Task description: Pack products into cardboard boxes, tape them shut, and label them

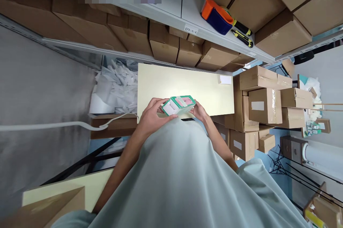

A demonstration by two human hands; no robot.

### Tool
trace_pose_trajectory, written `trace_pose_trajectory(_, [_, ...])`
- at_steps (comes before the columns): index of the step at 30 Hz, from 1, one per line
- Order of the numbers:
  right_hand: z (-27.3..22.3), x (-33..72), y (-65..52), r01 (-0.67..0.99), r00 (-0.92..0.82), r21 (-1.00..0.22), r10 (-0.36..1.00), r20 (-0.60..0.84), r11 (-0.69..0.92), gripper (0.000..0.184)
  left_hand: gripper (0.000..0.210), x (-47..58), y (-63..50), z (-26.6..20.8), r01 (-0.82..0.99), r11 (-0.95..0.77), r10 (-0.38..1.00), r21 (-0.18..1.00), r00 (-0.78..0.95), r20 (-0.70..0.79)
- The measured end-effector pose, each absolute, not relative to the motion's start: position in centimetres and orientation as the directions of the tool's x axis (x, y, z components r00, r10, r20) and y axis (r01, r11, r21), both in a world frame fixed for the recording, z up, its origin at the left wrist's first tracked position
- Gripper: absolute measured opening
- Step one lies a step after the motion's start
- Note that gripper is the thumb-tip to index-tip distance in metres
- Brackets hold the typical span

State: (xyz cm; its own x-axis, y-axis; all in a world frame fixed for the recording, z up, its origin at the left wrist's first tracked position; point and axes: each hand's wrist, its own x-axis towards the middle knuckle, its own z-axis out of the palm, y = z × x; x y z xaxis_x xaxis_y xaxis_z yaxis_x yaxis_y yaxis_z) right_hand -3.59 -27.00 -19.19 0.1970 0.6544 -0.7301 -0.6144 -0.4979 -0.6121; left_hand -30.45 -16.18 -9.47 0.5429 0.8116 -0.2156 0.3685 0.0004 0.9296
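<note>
A small green-and-white box [184, 102] with a pink panel on its top is held between my two hands, close to my body over the near edge of the pale table [160, 78]. Its left end looks open, with white inside. My left hand [154, 115] grips that end, thumb along the lower edge and fingers behind. On the other end, my right hand [198, 110] has its fingers closed around the side, partly hidden by the box. A small white box [225, 79] lies at the table's far right corner.
Above the table runs a metal shelf [166, 8] with cardboard boxes, an orange-and-blue holder [217, 17] and yellow-black cutters [242, 38]. Stacked cartons [265, 104] stand to the right. At left are a bin of white plastic scraps [118, 88] and a white cable [66, 127].
</note>
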Motion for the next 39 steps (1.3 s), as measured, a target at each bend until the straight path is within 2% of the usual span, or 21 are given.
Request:
trace_pose_trajectory(8, [-18.6,-1.4,-28.0,-0.563,0.232,-0.657,0.668,-0.707,-0.501,0.058,0.077,-30.0,-16.4,-11.5,0.352,0.063,0.818,0.934,0.518,-0.25])
trace_pose_trajectory(12, [-18.2,-0.2,-28.5,-0.557,0.165,-0.647,0.694,-0.701,-0.52,0.055,0.079,-29.4,-16.3,-12.4,0.384,0.083,0.819,0.919,0.5,-0.283])
trace_pose_trajectory(15, [-17.9,0.5,-29.1,-0.528,0.148,-0.676,0.728,-0.669,-0.514,0.044,0.083,-29.1,-16.1,-13.4,0.349,0.175,0.819,0.921,0.467,-0.333])
trace_pose_trajectory(18, [-17.8,0.8,-29.4,-0.467,0.25,-0.74,0.731,-0.635,-0.483,0.048,0.085,-29.0,-15.9,-15.3,0.238,0.337,0.796,0.911,0.445,-0.411])
trace_pose_trajectory(23, [-17.8,0.6,-28.3,-0.176,0.501,-0.889,0.74,-0.45,-0.422,0.062,0.069,-27.7,-15.9,-19.9,0.118,0.558,0.711,0.821,0.442,-0.547])
trace_pose_trajectory(26, [-17.1,0.7,-27.3,0.103,0.515,-0.884,0.785,-0.344,-0.455,0.064,0.06,-25.7,-16.2,-22.2,0.214,0.629,0.637,0.747,0.409,-0.653])
trace_pose_trajectory(29, [-16.3,1.1,-26.4,0.419,0.441,-0.805,0.869,-0.223,-0.42,0.06,0.064,-23.6,-16.4,-23.3,0.338,0.592,0.623,0.731,0.383,-0.682])
trace_pose_trajectory(31, [-16.1,1.3,-25.9,0.564,0.376,-0.734,0.909,-0.179,-0.377,0.058,0.072,-22.4,-16.5,-23.4,0.368,0.554,0.649,0.746,0.371,-0.665])
trace_pose_trajectory(33, [-16.1,1.6,-25.7,0.631,0.338,-0.686,0.924,-0.178,-0.363,0.056,0.078,-21.3,-16.4,-22.8,0.386,0.445,0.706,0.808,0.404,-0.582])
trace_pose_trajectory(35, [-16.4,1.7,-25.6,0.653,0.309,-0.669,0.931,-0.193,-0.355,0.054,0.081,-20.2,-16.2,-21.7,0.367,0.276,0.752,0.888,0.493,-0.437])
trace_pose_trajectory(37, [-16.9,1.6,-25.6,0.664,0.271,-0.671,0.942,-0.198,-0.331,0.052,0.081,-19.1,-16.1,-20.5,0.326,0.131,0.748,0.936,0.587,-0.309])
trace_pose_trajectory(39, [-17.4,1.3,-25.8,0.66,0.243,-0.687,0.951,-0.19,-0.305,0.049,0.08,-18.0,-16.0,-19.5,0.33,0.04,0.724,0.943,0.641,-0.255])
